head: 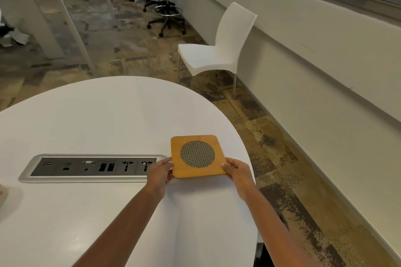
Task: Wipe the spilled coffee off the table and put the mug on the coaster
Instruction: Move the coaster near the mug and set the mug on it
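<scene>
Left hand (160,174) and right hand (237,172) pinch the coaster (197,155) by its near corners, close to the right edge of the counter (108,115), where a careless push could slide it off.

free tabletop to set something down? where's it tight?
Bare table from the socket panel to the far rim; another patch nearer than the panel, left of the left hand. Tight at the right rim, where that hand and the right hand grip the coaster. A blurred object sits at the left edge.
</scene>
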`<state>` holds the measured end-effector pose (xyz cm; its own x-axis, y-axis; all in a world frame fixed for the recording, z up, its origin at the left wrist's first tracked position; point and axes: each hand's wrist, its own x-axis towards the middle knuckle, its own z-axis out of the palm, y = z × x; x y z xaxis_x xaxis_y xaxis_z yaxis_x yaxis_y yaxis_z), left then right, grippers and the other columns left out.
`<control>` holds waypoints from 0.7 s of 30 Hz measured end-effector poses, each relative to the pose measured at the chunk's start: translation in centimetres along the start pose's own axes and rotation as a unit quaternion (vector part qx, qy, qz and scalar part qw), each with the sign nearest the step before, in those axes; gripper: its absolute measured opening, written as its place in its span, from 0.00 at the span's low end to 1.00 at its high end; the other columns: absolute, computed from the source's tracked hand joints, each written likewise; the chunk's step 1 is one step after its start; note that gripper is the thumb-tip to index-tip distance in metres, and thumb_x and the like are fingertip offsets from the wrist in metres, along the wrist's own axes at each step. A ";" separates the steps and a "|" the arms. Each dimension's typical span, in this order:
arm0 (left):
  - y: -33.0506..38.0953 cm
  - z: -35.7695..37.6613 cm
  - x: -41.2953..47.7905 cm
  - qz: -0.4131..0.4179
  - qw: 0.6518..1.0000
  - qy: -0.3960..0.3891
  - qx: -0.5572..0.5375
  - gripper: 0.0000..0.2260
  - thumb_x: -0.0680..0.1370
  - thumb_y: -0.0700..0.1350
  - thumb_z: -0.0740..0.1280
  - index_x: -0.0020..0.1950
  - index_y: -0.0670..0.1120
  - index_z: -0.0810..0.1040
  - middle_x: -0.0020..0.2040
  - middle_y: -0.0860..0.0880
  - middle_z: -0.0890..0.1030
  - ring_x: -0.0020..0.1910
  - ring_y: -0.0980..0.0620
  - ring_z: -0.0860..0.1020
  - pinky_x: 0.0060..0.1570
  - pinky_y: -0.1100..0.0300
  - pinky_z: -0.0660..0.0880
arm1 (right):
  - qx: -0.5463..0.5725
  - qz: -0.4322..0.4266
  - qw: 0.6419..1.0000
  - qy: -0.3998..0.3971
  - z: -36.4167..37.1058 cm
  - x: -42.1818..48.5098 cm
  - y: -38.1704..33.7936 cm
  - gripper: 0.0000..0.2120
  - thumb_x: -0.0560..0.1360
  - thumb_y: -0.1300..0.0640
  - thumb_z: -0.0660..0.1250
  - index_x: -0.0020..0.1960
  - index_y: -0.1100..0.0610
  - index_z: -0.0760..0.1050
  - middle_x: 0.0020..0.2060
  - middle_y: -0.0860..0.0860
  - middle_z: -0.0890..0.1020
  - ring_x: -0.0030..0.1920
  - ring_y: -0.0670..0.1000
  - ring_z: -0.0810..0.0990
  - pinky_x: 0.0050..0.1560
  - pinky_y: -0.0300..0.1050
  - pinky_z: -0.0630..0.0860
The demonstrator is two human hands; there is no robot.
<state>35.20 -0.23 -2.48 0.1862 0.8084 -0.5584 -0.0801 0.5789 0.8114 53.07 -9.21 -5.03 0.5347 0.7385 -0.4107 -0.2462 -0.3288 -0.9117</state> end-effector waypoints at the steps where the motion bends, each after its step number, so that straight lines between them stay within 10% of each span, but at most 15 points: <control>1: 0.0 -0.6 -0.4 0.002 1.000 0.000 -0.004 0.12 0.78 0.32 0.58 0.61 0.32 0.72 0.31 0.48 0.80 0.25 0.56 0.78 0.20 0.71 0.73 | 0.010 0.005 1.000 -0.002 0.3 -0.8 0.2 0.13 0.75 0.69 0.62 0.60 0.68 0.73 0.41 0.54 0.78 0.37 0.45 0.75 0.30 0.27 0.75; 7: -1.0 -5.6 -1.7 0.011 0.998 0.066 -0.010 0.11 0.77 0.37 0.62 0.58 0.34 0.75 0.36 0.46 0.75 0.32 0.51 0.70 0.20 0.70 0.70 | 0.014 0.030 0.999 -0.026 3.9 -5.6 0.9 0.12 0.73 0.71 0.64 0.56 0.64 0.74 0.39 0.53 0.79 0.40 0.48 0.77 0.32 0.28 0.77; 15: -0.4 -14.9 -2.4 0.038 0.985 0.152 0.070 0.06 0.76 0.36 0.63 0.49 0.35 0.78 0.47 0.43 0.78 0.47 0.46 0.73 0.50 0.50 0.71 | -0.042 0.066 0.995 -0.061 11.8 -9.4 3.0 0.13 0.70 0.73 0.67 0.53 0.64 0.74 0.39 0.55 0.79 0.42 0.53 0.78 0.37 0.36 0.78; 21: -0.2 -22.5 -2.5 0.045 0.974 0.192 0.112 0.06 0.76 0.36 0.64 0.48 0.35 0.78 0.50 0.41 0.79 0.48 0.45 0.74 0.53 0.49 0.72 | -0.082 0.086 0.990 -0.075 18.5 -11.9 4.6 0.12 0.68 0.73 0.69 0.49 0.64 0.74 0.35 0.53 0.77 0.40 0.52 0.77 0.41 0.41 0.77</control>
<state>12.70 0.03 -5.12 -0.1958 0.8596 -0.4719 0.1438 0.5012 0.8533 30.64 -8.60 -4.24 0.3681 0.7384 -0.5650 -0.1816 -0.5388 -0.8226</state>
